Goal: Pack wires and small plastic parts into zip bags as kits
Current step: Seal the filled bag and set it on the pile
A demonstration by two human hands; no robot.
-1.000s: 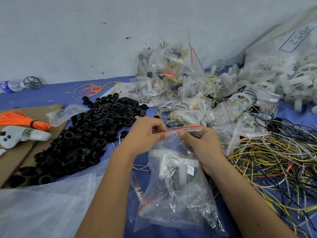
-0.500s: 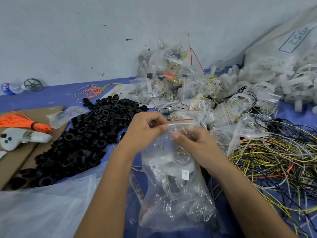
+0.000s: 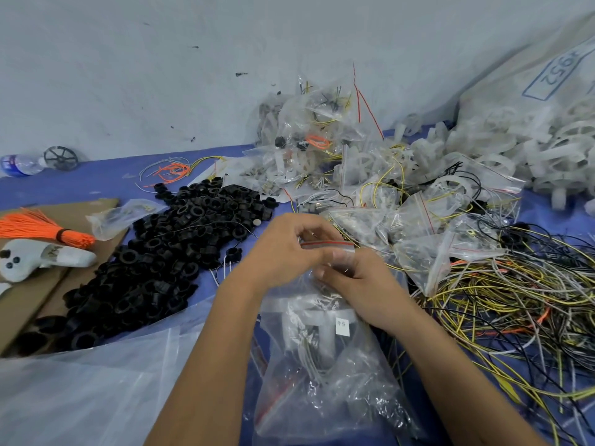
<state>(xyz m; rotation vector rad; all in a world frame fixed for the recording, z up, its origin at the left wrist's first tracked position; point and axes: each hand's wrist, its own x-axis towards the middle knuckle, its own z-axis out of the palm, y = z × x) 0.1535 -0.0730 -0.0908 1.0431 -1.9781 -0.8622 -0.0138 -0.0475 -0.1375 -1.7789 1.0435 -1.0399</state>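
Observation:
A clear zip bag (image 3: pixel 325 358) with a red seal strip hangs between my hands in the middle of the view. Inside it are white plastic parts, thin wires and a small white label. My left hand (image 3: pixel 283 249) pinches the red strip at the bag's top left. My right hand (image 3: pixel 357 284) grips the bag's upper part just below the strip, fingers curled into the plastic. A heap of black plastic rings (image 3: pixel 154 262) lies to the left. Tangled yellow, black and white wires (image 3: pixel 502 300) lie to the right.
Filled zip bags (image 3: pixel 325 149) pile up against the wall behind my hands. White plastic wheels (image 3: pixel 531 156) spill from a big sack at the right. An orange wire bundle (image 3: pixel 35 226) and a white part lie on cardboard (image 3: pixel 19 294) at left. Large clear plastic sheet (image 3: pixel 80 391) at front left.
My right hand has slid left along the bag's top and dropped below the red strip, which now looks shorter and bunched. The bag has shifted slightly towards me.

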